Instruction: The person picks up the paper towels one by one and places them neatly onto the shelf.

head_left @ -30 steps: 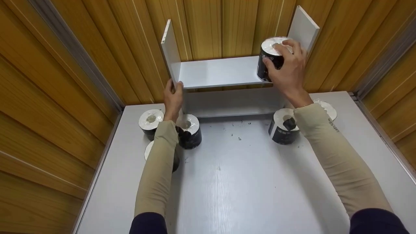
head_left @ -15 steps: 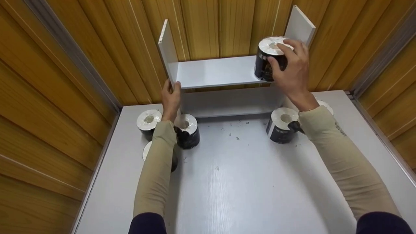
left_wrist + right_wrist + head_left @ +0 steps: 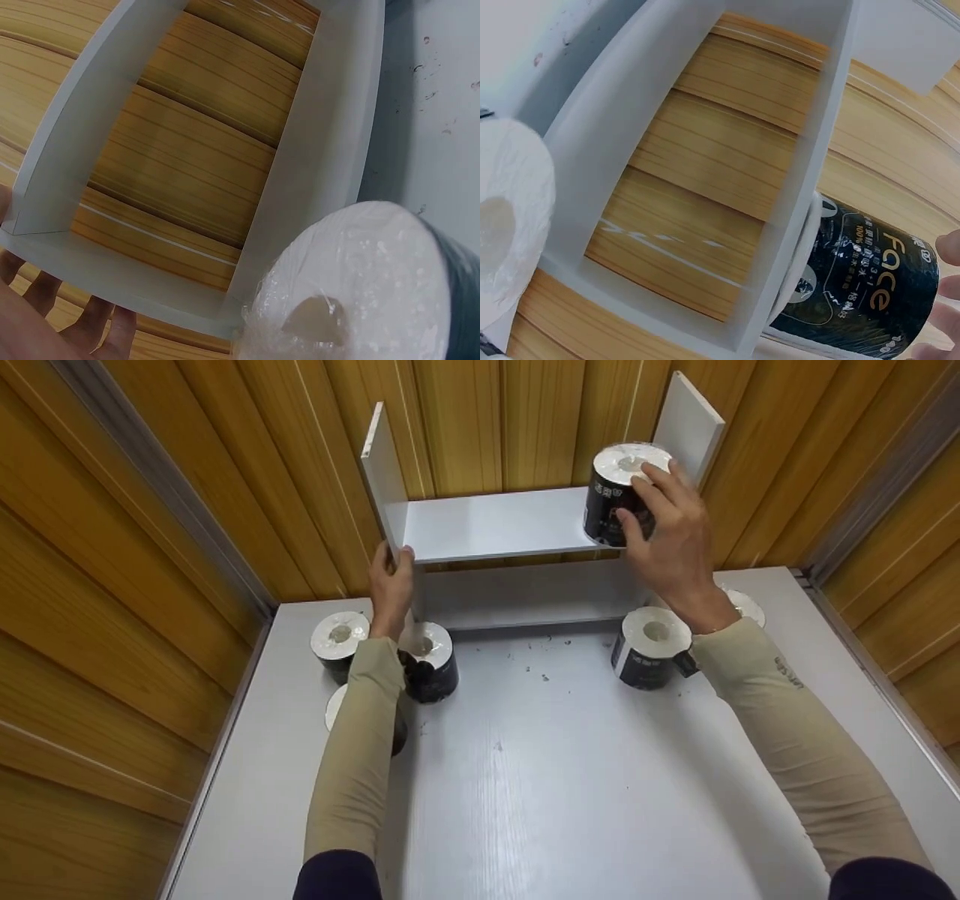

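Note:
A toilet paper roll (image 3: 607, 502) in black wrap with white ends stands on the right end of the upper board of a white shelf (image 3: 487, 525). Beside it my right hand (image 3: 679, 536) has its fingertips near the top edge and its thumb by the front, the fingers fairly straight. In the right wrist view the roll (image 3: 862, 281) shows "Face" lettering, with fingertips at its far end. My left hand (image 3: 391, 589) grips the shelf's left side panel (image 3: 386, 480), thumb in front; in the left wrist view its fingers (image 3: 86, 322) curl behind the panel.
More rolls stand on the white table (image 3: 525, 795): a front-left roll (image 3: 435, 675), an outer-left roll (image 3: 340, 637), one partly under the left sleeve, a right roll (image 3: 649, 649) and one behind the right forearm. Wood-patterned walls (image 3: 112, 585) surround the table. Dark specks lie before the shelf.
My right hand's fingers have loosened from the roll and drawn slightly back and down, while the roll stays on the board. The left hand keeps its hold. The whole view has shifted slightly.

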### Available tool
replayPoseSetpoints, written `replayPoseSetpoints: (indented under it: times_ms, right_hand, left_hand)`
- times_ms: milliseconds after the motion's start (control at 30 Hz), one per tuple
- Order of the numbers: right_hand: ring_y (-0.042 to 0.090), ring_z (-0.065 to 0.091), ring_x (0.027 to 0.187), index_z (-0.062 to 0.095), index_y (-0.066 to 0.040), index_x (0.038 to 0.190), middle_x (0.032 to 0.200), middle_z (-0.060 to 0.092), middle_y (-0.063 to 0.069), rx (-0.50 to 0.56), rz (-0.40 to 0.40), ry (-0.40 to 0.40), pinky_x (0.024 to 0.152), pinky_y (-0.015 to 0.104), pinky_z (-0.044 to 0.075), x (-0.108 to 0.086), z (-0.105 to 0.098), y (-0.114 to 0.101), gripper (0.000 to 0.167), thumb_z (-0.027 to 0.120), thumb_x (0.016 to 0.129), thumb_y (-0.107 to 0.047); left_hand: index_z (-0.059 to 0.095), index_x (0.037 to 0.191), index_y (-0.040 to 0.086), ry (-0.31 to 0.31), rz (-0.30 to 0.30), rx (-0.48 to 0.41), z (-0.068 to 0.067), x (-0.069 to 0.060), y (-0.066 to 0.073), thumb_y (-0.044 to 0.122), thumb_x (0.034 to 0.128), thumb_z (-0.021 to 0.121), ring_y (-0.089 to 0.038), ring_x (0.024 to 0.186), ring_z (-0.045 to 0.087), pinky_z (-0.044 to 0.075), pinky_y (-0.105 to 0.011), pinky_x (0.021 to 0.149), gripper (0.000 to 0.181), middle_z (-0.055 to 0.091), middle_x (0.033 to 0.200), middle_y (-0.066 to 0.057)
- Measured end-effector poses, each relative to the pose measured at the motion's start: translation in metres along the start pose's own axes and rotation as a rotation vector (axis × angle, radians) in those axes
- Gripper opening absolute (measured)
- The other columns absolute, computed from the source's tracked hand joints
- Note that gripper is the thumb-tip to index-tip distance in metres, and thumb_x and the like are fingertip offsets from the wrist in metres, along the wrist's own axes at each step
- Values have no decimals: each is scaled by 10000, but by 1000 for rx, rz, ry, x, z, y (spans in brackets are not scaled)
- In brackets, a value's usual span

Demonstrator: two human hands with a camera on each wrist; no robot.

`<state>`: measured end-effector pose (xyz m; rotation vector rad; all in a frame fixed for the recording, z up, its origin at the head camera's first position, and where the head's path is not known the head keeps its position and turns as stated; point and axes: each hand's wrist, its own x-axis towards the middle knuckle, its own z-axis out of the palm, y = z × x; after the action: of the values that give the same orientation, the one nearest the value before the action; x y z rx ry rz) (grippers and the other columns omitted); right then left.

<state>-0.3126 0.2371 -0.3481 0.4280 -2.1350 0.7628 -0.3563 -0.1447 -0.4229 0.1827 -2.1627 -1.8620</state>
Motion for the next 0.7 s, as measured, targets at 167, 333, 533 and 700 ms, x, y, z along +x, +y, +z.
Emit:
replayPoseSetpoints:
  times_ms: [167, 333, 533, 700]
  right_hand:
    - [436, 452, 1515, 693, 0, 1382, 1504, 630, 173, -32, -23, -2, 1288, 531, 335, -4, 0, 1, 405, 706, 1016, -173]
    - [402, 469, 1513, 666, -7, 1424, 1509, 627, 170, -35, -8, -39, 1288, 522, 339, -5, 0, 2, 429, 695, 1031, -177]
    - [366, 454, 1533, 652, -37, 1451, 1540, 610, 135, -43, 27, -81, 1277, 555, 350, -6, -3, 4, 432, 684, 1043, -177]
    - [385, 443, 1537, 631, -15, 1467, 1545, 601, 155, -27, 4, -85, 1291, 523, 337, -6, -2, 8, 447, 686, 1042, -143]
  left_hand:
    - [404, 1642, 97, 4, -18, 3, 0, -1, -1, 307, 1109, 541, -279, 1581, 371, 330, -390, 1298, 589, 420, 1683, -148]
    - [413, 1639, 106, 8, -20, 12, 0, -1, -1, 310, 1109, 545, -279, 1575, 379, 334, -399, 1296, 583, 431, 1676, -147]
    - [406, 1644, 110, 10, -26, 15, -1, -1, -2, 322, 1107, 548, -275, 1586, 362, 323, -393, 1302, 594, 418, 1688, -140]
    - [456, 1609, 75, 28, 18, 3, -2, -1, -3, 279, 1099, 560, -278, 1568, 388, 327, -357, 1291, 559, 467, 1650, -162]
